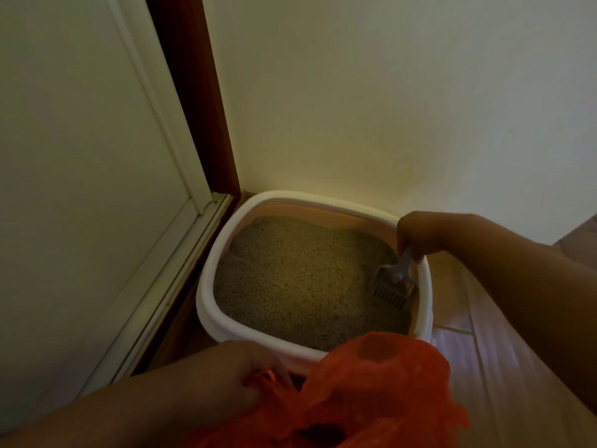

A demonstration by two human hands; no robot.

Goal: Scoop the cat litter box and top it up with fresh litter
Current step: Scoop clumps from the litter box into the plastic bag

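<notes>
A white litter box (206, 279) stands on the floor in a room corner, filled with tan litter (297, 273). My right hand (420, 234) grips the handle of a grey slotted scoop (392, 287) at the box's right side, its blade resting tip-down on the litter. My left hand (226, 373) grips the edge of a red plastic bag (371, 392) held in front of the box's near rim; the bag hides part of that rim.
A cream wall rises behind the box. A white door (80, 189) with a dark red frame (197, 101) stands close on the left. Wooden floor (478, 344) extends to the right of the box.
</notes>
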